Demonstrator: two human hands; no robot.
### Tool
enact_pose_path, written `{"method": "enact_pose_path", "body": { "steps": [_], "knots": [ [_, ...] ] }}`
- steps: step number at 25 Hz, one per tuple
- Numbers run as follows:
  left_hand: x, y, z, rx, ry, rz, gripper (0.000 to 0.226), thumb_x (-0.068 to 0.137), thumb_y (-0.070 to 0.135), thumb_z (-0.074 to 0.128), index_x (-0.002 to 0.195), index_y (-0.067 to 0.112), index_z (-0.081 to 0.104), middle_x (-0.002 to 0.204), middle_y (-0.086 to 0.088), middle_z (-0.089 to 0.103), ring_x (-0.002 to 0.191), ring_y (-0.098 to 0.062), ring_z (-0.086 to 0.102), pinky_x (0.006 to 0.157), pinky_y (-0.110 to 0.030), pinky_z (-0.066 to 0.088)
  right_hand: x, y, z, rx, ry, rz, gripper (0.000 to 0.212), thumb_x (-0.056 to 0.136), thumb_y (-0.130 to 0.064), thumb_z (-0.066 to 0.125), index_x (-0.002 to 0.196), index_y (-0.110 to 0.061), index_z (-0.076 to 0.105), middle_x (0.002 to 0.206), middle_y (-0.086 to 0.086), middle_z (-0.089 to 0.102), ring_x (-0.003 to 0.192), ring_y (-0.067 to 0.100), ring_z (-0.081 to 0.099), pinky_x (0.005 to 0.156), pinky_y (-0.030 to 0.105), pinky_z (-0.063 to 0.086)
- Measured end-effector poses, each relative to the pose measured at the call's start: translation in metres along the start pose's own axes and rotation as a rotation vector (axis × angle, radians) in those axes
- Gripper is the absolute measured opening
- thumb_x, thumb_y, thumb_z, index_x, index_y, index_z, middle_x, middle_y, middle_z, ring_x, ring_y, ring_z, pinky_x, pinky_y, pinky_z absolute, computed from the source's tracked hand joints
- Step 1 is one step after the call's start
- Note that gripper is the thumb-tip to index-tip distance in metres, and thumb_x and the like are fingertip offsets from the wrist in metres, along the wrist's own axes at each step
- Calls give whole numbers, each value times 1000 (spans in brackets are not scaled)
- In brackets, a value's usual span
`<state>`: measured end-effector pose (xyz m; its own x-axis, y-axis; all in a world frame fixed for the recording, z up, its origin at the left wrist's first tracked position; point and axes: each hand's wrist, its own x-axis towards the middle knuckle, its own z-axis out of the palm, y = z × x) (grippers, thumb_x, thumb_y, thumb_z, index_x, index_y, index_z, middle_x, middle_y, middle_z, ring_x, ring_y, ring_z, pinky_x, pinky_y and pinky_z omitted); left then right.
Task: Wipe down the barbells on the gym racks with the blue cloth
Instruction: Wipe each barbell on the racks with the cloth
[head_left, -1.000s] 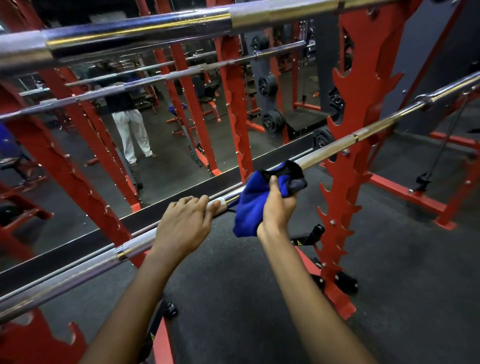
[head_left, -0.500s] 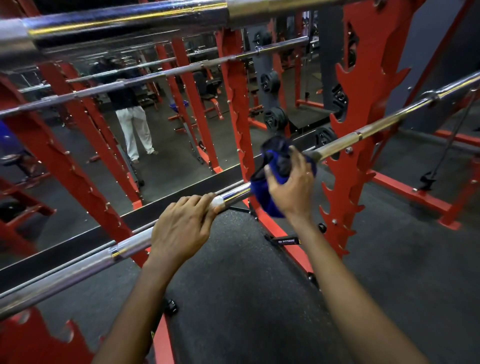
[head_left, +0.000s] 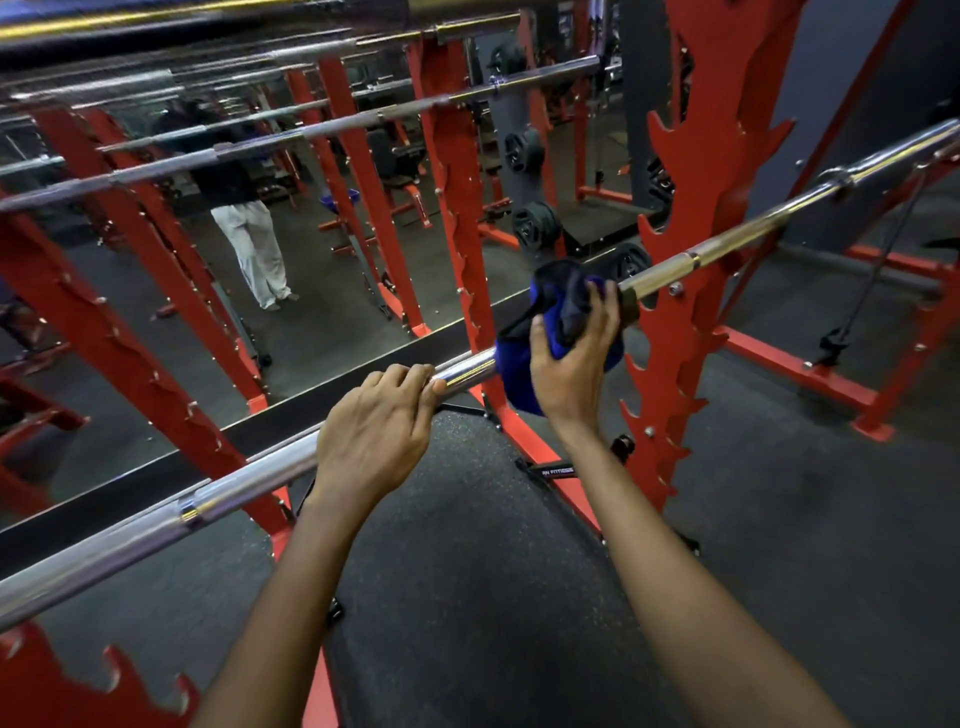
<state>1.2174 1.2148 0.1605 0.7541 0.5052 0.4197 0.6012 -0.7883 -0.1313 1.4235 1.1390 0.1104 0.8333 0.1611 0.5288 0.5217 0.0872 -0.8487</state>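
Note:
A chrome barbell (head_left: 249, 483) runs from lower left to upper right across the red rack. My left hand (head_left: 374, 436) grips its shaft near the middle, fingers curled over the top. Just to the right, my right hand (head_left: 571, 358) holds the blue cloth (head_left: 519, 364) wrapped around the bar, close to the collar beside the red toothed upright (head_left: 691, 291). Part of the bar is hidden under the cloth. Another barbell (head_left: 208, 21) crosses the top of the view, blurred.
A mirror behind the rack reflects more red uprights, bars and a person in white trousers (head_left: 260, 249). Black weight plates (head_left: 535, 223) hang at the back. A black padded bench (head_left: 467, 571) lies below my arms. Red frame feet (head_left: 810, 374) sit on the dark floor at right.
My right hand has slid the cloth along the bar to the right, toward the collar and the red upright. The left hand keeps its grip in about the same place.

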Motion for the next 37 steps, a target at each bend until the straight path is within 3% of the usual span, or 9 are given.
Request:
{"method": "enact_pose_path", "body": {
  "steps": [4, 8, 11, 14, 17, 20, 27, 32, 37],
  "knots": [
    [1, 2, 1, 19, 23, -15, 43, 109, 48, 22, 116, 26, 58, 95, 4, 62, 80, -19, 59, 65, -37, 49, -5, -23, 10, 626, 305, 688, 47, 93, -12, 72, 135, 2, 54, 134, 18, 64, 120, 29, 64, 111, 49, 47],
    [2, 3, 4, -5, 70, -12, 40, 109, 44, 26, 116, 25, 60, 96, 1, 64, 78, -21, 60, 63, -37, 48, -34, -32, 23, 968, 14, 948, 48, 96, -22, 69, 135, 4, 58, 132, 27, 64, 119, 41, 64, 109, 59, 47],
    [1, 2, 8, -26, 123, 12, 40, 109, 44, 26, 117, 26, 61, 93, 2, 65, 76, -22, 60, 61, -36, 45, -30, -26, 7, 823, 89, 849, 40, 92, -12, 74, 127, 5, 62, 127, 25, 68, 117, 39, 67, 106, 57, 51],
    [1, -1, 14, -51, 189, 38, 40, 107, 45, 30, 119, 24, 62, 92, 2, 66, 77, -22, 61, 63, -37, 43, -6, -15, -22, 362, 281, 445, 39, 86, -10, 80, 119, -7, 61, 121, 5, 69, 117, 25, 67, 106, 36, 51],
    [3, 1, 20, -65, 213, 24, 41, 107, 46, 29, 117, 25, 63, 90, 1, 65, 77, -25, 61, 64, -39, 45, 3, -6, -30, 24, -24, 8, 58, 82, -19, 84, 130, -1, 56, 128, 6, 62, 124, 16, 59, 111, 30, 46],
    [4, 2, 22, -56, 226, 21, 41, 107, 44, 27, 113, 25, 62, 88, 0, 65, 76, -25, 60, 62, -39, 44, 11, 5, -29, -188, -351, -196, 69, 88, -41, 75, 143, -6, 52, 146, 3, 54, 136, 7, 48, 117, 29, 39],
    [14, 12, 23, -88, 181, 18, 45, 104, 52, 32, 125, 25, 62, 90, -2, 66, 77, -28, 64, 61, -36, 46, 72, 11, -37, -234, -244, 71, 74, 92, -22, 70, 153, 1, 34, 162, 16, 32, 153, 32, 26, 127, 49, 19],
    [30, 32, 24, -111, 120, 39, 48, 104, 50, 39, 138, 22, 58, 101, -7, 66, 86, -32, 64, 66, -40, 47, 69, 21, -56, -328, -451, -169, 63, 79, -31, 63, 139, -12, 52, 143, 2, 56, 138, 17, 41, 127, 50, 17],
    [33, 32, 24, -114, 42, 42, 52, 103, 50, 34, 155, 43, 32, 146, -8, 50, 111, -28, 65, 72, -40, 54, 120, 30, -69, -60, -99, 241, 64, 93, -10, 60, 153, -3, 38, 161, 15, 36, 151, 27, 32, 125, 30, 19]
  ]
}}
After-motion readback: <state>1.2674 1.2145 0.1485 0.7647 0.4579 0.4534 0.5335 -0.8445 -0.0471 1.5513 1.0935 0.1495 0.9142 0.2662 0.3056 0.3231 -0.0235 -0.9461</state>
